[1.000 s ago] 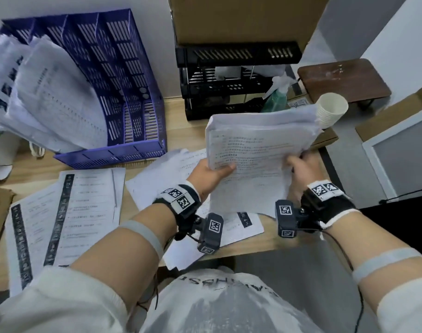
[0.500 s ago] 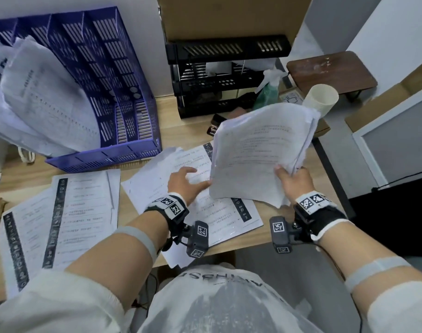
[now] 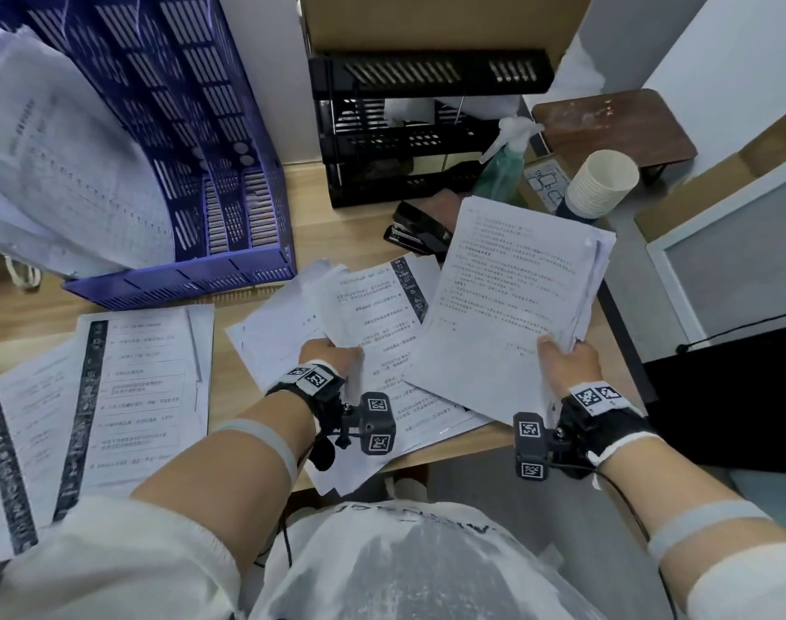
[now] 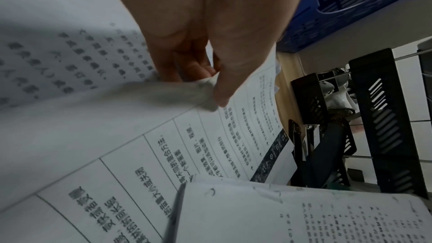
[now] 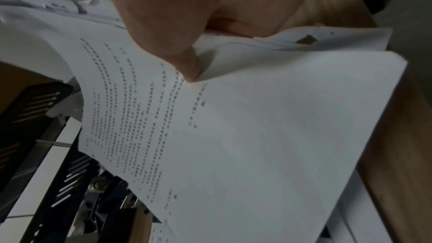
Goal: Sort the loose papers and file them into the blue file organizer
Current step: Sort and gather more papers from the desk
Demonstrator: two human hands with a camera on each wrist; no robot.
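Note:
My right hand (image 3: 561, 355) grips a stack of printed papers (image 3: 512, 297) by its lower right corner, held above the desk; the thumb (image 5: 187, 66) presses on the top sheet (image 5: 257, 127). My left hand (image 3: 333, 351) pinches the edge of a loose sheet (image 3: 382, 306) from the pile at the desk's middle, and the left wrist view shows the thumb and fingers (image 4: 210, 80) bunching its edge (image 4: 177, 90). The blue file organizer (image 3: 189, 181) stands at the back left with bent papers (image 3: 64, 172) in its left compartments. More sheets (image 3: 113, 396) lie flat at the left.
A black tray rack (image 3: 418, 127) stands behind the papers, under a cardboard box (image 3: 427, 20). A black stapler (image 3: 418, 230), a green spray bottle (image 3: 503, 167) and a stack of paper cups (image 3: 601, 185) sit near the back right. The desk edge (image 3: 471, 449) runs close to my body.
My left hand let go of the held stack, dropped to the desk pile and took hold of a loose sheet. My right hand lowered the stack to the right.

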